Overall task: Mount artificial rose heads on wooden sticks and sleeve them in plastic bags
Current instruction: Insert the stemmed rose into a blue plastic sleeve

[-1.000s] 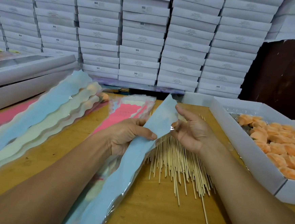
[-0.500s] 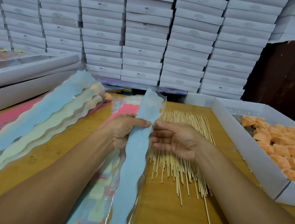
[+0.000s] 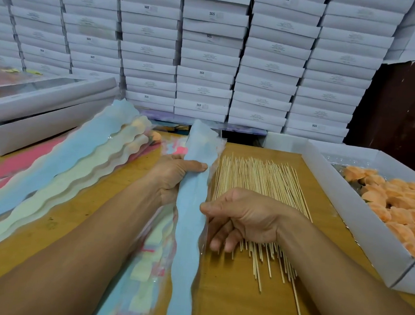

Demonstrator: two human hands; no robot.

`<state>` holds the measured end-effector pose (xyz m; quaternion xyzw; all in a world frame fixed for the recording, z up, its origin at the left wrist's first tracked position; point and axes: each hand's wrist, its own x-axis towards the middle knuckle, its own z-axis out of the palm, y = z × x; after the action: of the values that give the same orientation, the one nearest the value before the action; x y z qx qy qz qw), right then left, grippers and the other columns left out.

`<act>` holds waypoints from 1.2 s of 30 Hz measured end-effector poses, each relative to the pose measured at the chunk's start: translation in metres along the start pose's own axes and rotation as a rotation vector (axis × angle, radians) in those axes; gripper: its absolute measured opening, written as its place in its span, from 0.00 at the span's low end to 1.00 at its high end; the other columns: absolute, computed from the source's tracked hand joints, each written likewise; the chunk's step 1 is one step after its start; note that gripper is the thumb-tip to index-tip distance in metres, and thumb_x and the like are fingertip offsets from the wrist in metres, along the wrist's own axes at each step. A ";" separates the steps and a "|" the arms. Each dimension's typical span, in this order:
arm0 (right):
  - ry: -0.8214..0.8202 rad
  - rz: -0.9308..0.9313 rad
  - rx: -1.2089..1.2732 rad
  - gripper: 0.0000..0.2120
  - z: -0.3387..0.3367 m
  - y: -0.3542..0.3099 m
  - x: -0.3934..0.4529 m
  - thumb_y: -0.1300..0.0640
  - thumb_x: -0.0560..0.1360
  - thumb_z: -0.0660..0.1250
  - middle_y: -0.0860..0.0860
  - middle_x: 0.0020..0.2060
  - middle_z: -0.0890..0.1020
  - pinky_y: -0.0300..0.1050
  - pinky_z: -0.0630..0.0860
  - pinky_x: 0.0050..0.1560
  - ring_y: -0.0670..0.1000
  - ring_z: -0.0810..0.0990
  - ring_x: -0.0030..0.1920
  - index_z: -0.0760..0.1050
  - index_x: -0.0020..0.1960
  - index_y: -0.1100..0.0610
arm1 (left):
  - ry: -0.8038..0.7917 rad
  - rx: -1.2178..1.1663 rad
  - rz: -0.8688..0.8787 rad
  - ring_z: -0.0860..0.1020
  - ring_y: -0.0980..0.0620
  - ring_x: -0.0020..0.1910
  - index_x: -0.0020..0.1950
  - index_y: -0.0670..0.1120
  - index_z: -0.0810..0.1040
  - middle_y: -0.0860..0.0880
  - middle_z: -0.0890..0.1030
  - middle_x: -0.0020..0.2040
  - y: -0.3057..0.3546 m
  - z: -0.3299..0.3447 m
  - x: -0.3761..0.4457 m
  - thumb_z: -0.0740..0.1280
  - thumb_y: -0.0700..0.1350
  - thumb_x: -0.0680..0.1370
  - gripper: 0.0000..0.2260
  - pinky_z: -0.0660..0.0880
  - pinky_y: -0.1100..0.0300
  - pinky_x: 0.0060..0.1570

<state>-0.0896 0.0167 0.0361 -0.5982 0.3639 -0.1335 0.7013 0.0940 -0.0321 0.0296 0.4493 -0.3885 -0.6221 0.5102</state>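
Observation:
My left hand (image 3: 175, 177) grips a long blue plastic bag (image 3: 188, 233) near its upper part, thumb laid across the front. My right hand (image 3: 241, 217) pinches the bag's clear right edge lower down, its other fingers curled over the wooden sticks (image 3: 259, 181) that lie spread on the table. The bag runs from the table's far edge down toward me. Orange rose heads (image 3: 401, 210) fill a white box (image 3: 346, 205) on the right.
More coloured bags lie under the held one (image 3: 143, 259) and fanned out at the left (image 3: 64, 171). Closed white boxes (image 3: 39, 109) sit at the far left. A wall of stacked white boxes (image 3: 209, 53) stands behind the wooden table (image 3: 234, 303).
The blue bag swung from a slant to straight up and down. My right hand slid from the bag's top edge down its right side, over the sticks. My left hand kept its grip.

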 end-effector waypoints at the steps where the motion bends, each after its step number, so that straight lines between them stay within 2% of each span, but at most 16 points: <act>1: -0.021 0.009 -0.030 0.12 0.003 0.000 0.000 0.51 0.74 0.74 0.60 0.42 0.85 0.39 0.81 0.29 0.52 0.86 0.36 0.86 0.47 0.61 | 0.012 0.001 0.010 0.81 0.45 0.27 0.55 0.36 0.77 0.41 0.83 0.35 0.000 -0.001 0.000 0.74 0.31 0.72 0.13 0.78 0.55 0.28; 4: -0.087 0.052 -0.098 0.08 0.011 0.001 0.002 0.56 0.76 0.72 0.57 0.40 0.86 0.37 0.79 0.28 0.50 0.86 0.35 0.86 0.42 0.58 | 0.052 -0.015 0.032 0.81 0.45 0.27 0.49 0.38 0.76 0.41 0.83 0.33 0.001 -0.002 0.000 0.73 0.30 0.72 0.10 0.78 0.55 0.27; 6: -0.108 0.070 -0.117 0.06 0.017 0.002 0.004 0.59 0.76 0.71 0.57 0.40 0.86 0.36 0.79 0.27 0.49 0.85 0.34 0.85 0.44 0.60 | 0.076 -0.020 0.043 0.81 0.45 0.26 0.53 0.36 0.77 0.41 0.83 0.34 0.002 -0.003 0.000 0.73 0.30 0.72 0.12 0.78 0.54 0.27; 9: -0.068 0.063 -0.131 0.03 0.024 0.005 0.008 0.63 0.77 0.71 0.58 0.40 0.86 0.36 0.78 0.26 0.49 0.84 0.32 0.83 0.47 0.63 | 0.097 -0.022 0.048 0.81 0.44 0.27 0.63 0.33 0.75 0.39 0.83 0.38 0.004 -0.003 -0.001 0.74 0.31 0.72 0.21 0.78 0.54 0.28; 16: -0.027 0.043 -0.112 0.02 0.028 0.007 0.012 0.65 0.78 0.70 0.57 0.40 0.86 0.36 0.78 0.25 0.48 0.83 0.30 0.81 0.49 0.62 | 0.089 -0.032 0.057 0.82 0.45 0.27 0.65 0.33 0.75 0.41 0.84 0.36 0.004 -0.002 -0.001 0.76 0.36 0.72 0.23 0.78 0.55 0.28; 18: -0.029 0.032 -0.098 0.02 0.027 0.007 0.013 0.64 0.77 0.71 0.56 0.41 0.86 0.36 0.78 0.26 0.48 0.83 0.31 0.82 0.48 0.61 | 0.070 -0.044 0.049 0.82 0.45 0.28 0.64 0.33 0.76 0.40 0.84 0.38 0.005 -0.002 -0.002 0.76 0.37 0.72 0.22 0.78 0.56 0.29; 23: 0.012 0.005 -0.088 0.03 0.024 0.008 0.015 0.63 0.77 0.72 0.56 0.41 0.86 0.36 0.79 0.27 0.48 0.83 0.31 0.82 0.50 0.62 | -0.008 -0.090 0.028 0.83 0.45 0.31 0.55 0.36 0.80 0.41 0.85 0.39 0.005 -0.003 -0.002 0.74 0.39 0.74 0.12 0.79 0.56 0.31; 26: 0.090 -0.051 -0.075 0.02 0.023 0.008 0.015 0.63 0.76 0.72 0.57 0.40 0.86 0.37 0.78 0.26 0.49 0.82 0.30 0.83 0.48 0.61 | -0.044 -0.098 0.050 0.85 0.47 0.36 0.55 0.37 0.81 0.41 0.86 0.44 0.003 -0.002 0.000 0.73 0.40 0.75 0.11 0.81 0.56 0.34; 29: 0.196 -0.107 -0.073 0.02 0.019 0.005 0.012 0.64 0.77 0.71 0.59 0.38 0.85 0.37 0.77 0.25 0.50 0.81 0.29 0.82 0.48 0.63 | -0.062 -0.041 0.081 0.85 0.48 0.40 0.53 0.39 0.83 0.43 0.86 0.48 0.001 -0.001 0.000 0.74 0.43 0.75 0.10 0.84 0.55 0.43; 32: 0.241 -0.132 -0.084 0.03 0.017 0.003 0.009 0.65 0.77 0.70 0.58 0.37 0.85 0.37 0.76 0.25 0.50 0.80 0.29 0.80 0.48 0.65 | -0.109 0.036 0.070 0.81 0.46 0.40 0.51 0.39 0.83 0.42 0.84 0.48 -0.001 -0.001 -0.002 0.73 0.42 0.75 0.07 0.80 0.59 0.41; 34: 0.257 -0.137 -0.078 0.03 0.017 0.002 0.008 0.65 0.77 0.70 0.58 0.36 0.85 0.37 0.75 0.25 0.50 0.80 0.28 0.80 0.48 0.65 | -0.160 0.072 0.037 0.82 0.47 0.37 0.48 0.40 0.84 0.41 0.85 0.47 0.000 -0.001 -0.005 0.73 0.40 0.75 0.04 0.81 0.60 0.38; 36: 0.273 -0.139 -0.065 0.04 0.015 0.001 0.008 0.65 0.77 0.70 0.58 0.36 0.85 0.37 0.75 0.24 0.50 0.80 0.28 0.80 0.49 0.67 | -0.228 0.103 0.011 0.85 0.46 0.42 0.53 0.37 0.83 0.39 0.85 0.51 0.001 -0.003 -0.009 0.73 0.38 0.74 0.09 0.83 0.56 0.42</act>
<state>-0.0740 0.0233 0.0323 -0.6209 0.4176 -0.2501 0.6145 0.0975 -0.0237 0.0312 0.3992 -0.4776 -0.6456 0.4425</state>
